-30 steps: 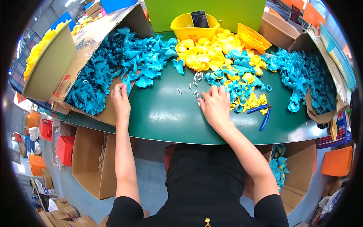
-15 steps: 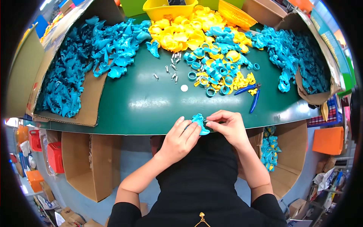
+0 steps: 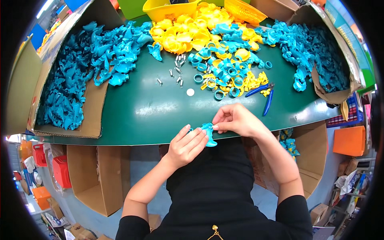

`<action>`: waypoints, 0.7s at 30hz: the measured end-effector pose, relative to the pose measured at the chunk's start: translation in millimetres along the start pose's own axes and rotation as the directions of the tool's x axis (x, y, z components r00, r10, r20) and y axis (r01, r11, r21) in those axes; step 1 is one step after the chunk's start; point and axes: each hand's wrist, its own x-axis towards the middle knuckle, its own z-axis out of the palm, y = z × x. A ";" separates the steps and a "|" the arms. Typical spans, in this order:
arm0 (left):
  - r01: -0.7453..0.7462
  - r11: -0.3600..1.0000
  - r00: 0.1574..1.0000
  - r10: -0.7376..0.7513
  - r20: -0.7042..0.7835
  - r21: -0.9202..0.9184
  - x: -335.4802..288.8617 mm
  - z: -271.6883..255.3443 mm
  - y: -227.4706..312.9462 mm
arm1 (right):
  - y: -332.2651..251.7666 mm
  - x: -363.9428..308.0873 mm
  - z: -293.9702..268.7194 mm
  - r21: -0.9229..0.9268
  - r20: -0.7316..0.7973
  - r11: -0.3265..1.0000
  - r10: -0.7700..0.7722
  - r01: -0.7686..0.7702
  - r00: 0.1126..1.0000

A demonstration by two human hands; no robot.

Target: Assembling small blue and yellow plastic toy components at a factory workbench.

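At the near edge of the table my left hand (image 3: 187, 146) is closed on a curved, hollow blue plastic part (image 3: 209, 135), its fingers lying across the left side. My right hand (image 3: 237, 120) pinches with thumb and forefinger at the part's upper right edge. What lies between those fingertips is too small to make out. Farther off on the green tabletop (image 3: 160, 120) are several small metal springs (image 3: 178, 69). Blue rings (image 3: 219, 95) and small yellow pieces (image 3: 250, 85) lie in a heap to their right.
Blue plastic parts fill cardboard boxes at left (image 3: 64, 96) and right (image 3: 332, 76). Yellow shells (image 3: 196, 34) are piled at the back, below a yellow tub (image 3: 168, 11). Blue-handled cutters (image 3: 268, 102) lie right of the rings. A white disc (image 3: 190, 92) is mid-table.
The blue part has tilted and shifted slightly left and down in my left hand. My right hand has turned and risen a little, its fingertips now against the part's edge.
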 end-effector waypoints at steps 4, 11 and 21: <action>0.026 0.999 0.999 -0.027 -0.020 -0.023 -5.1 3.0 -0.3 | -9.8 8.2 -3.9 -0.081 0.112 0.996 0.047 -0.038 0.993; 0.162 0.987 0.973 -0.156 0.169 -0.018 37.1 -22.6 18.8 | -19.4 46.0 2.7 -0.893 -0.159 0.373 -0.784 0.251 0.600; 0.348 0.936 0.928 -0.338 0.157 -0.043 36.7 -11.8 22.8 | -19.6 35.9 14.7 -0.739 -0.255 0.482 -0.847 0.471 0.467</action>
